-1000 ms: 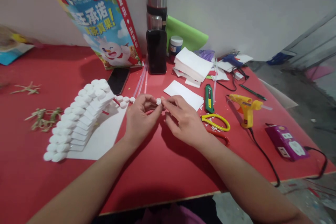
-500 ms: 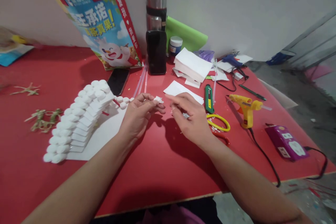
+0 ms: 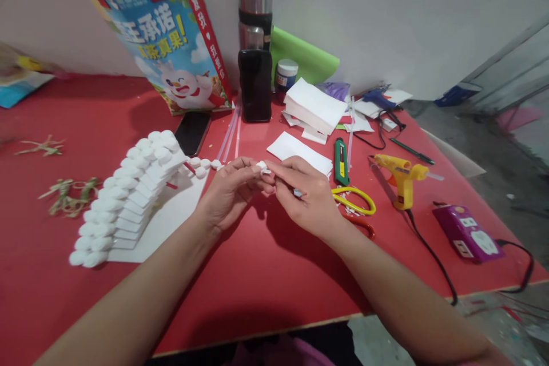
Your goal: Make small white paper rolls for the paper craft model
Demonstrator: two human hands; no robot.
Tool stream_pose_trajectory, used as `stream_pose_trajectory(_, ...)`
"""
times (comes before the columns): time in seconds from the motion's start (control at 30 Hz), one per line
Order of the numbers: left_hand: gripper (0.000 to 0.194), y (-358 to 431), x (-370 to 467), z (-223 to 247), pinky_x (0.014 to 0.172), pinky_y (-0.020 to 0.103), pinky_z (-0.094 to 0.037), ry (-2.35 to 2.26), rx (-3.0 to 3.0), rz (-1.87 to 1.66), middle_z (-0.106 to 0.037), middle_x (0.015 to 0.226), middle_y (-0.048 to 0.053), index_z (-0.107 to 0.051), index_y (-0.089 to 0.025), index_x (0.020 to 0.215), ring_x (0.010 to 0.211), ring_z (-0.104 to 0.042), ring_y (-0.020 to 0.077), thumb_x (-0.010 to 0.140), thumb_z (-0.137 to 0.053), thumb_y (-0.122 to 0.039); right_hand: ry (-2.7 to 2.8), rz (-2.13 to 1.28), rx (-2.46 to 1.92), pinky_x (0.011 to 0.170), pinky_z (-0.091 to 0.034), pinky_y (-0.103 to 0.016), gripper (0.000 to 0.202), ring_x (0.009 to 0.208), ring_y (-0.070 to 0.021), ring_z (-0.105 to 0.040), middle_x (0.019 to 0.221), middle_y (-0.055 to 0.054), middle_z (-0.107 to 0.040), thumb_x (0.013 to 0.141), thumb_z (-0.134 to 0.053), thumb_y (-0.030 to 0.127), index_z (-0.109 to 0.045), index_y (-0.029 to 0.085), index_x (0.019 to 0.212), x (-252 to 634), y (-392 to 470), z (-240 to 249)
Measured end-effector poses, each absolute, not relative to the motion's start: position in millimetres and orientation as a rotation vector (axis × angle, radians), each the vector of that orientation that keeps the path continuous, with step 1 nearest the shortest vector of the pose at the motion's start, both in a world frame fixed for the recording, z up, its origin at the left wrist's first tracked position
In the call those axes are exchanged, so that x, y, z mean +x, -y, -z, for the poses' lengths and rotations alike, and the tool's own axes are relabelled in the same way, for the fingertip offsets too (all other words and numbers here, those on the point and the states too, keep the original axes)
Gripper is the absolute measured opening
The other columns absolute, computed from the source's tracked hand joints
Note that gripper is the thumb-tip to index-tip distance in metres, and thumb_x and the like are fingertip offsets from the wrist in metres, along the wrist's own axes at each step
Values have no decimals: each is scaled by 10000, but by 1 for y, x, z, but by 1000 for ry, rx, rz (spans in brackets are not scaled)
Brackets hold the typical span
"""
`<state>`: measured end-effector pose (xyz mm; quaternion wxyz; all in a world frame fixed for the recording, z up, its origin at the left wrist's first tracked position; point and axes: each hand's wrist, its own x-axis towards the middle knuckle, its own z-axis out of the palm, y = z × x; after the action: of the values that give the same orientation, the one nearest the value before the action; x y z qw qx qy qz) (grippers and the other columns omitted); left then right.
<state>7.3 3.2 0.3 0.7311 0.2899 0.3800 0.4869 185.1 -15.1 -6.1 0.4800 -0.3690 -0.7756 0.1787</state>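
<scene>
Between my two hands is a small white piece (image 3: 262, 167). My left hand (image 3: 234, 186) pinches it between thumb and fingers. My right hand (image 3: 303, 190) is closed with its fingertips against the same piece. Scissors with one yellow handle loop (image 3: 357, 200) and one red loop lie on the table (image 3: 257, 286), partly hidden by my right hand. Left of my hands a curved white model (image 3: 135, 206) of folded paper strips and round white pads rests on a white sheet (image 3: 171, 220). Small white pads (image 3: 206, 166) trail from it toward my left hand.
Behind my hands are stacked white papers (image 3: 315, 106), a folded sheet (image 3: 298, 152), a green cutter (image 3: 341, 161), an upright phone (image 3: 256, 86), a flask (image 3: 256, 0) and a bag (image 3: 171, 40). A yellow glue gun (image 3: 402, 177) and purple box (image 3: 467, 233) are right.
My right hand has moved left and its fingertips now meet the white piece. Held in my left hand, the piece has turned and shows a rounder side.
</scene>
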Motion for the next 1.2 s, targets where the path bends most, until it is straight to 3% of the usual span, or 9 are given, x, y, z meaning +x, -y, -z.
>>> stream_pose_trajectory(0.2,214,-4,7,1,672,261,-595,-824,679,-1029,-768,726,37,-670,-182,775,608,-717,140,734,-876,-218,1963,-288,-880,800,-604,-377,371,910,-205,-695,1018,-100,-708,962,-535,82,-737,191,1254,187,14,5)
stream_pose_trajectory(0.43,284,-1,9,4,681,282,-593,-915,876,-1139,-779,721,26,-631,-201,872,654,-751,172,769,-887,-268,1772,-621,-1004,638,-552,-265,232,744,-123,-663,1004,-46,-735,955,-611,127,-758,224,1107,183,14,4)
stream_pose_trajectory(0.63,254,5,10,1,712,277,-600,-1042,1176,-1255,-721,730,-23,-584,-213,887,693,-756,163,841,-828,-267,1829,-500,-937,681,-579,-297,306,834,-155,-696,1036,-84,-729,957,-586,113,-778,207,1176,186,13,5)
stream_pose_trajectory(0.83,129,8,6,8,791,284,-587,-1172,1711,-1285,-737,911,15,-623,-227,964,828,-747,168,936,-735,-285,1812,-483,-978,691,-592,-302,217,798,-154,-712,1017,-76,-778,978,-606,143,-784,197,1088,187,11,6)
stream_pose_trajectory(1.2,109,7,0,18,756,313,-537,-1326,2225,-1278,-791,940,52,-675,-243,998,828,-755,219,1006,-624,-339,1882,-370,-998,776,-611,-340,159,844,-178,-739,985,-76,-802,1034,-612,180,-755,191,1103,184,15,7)
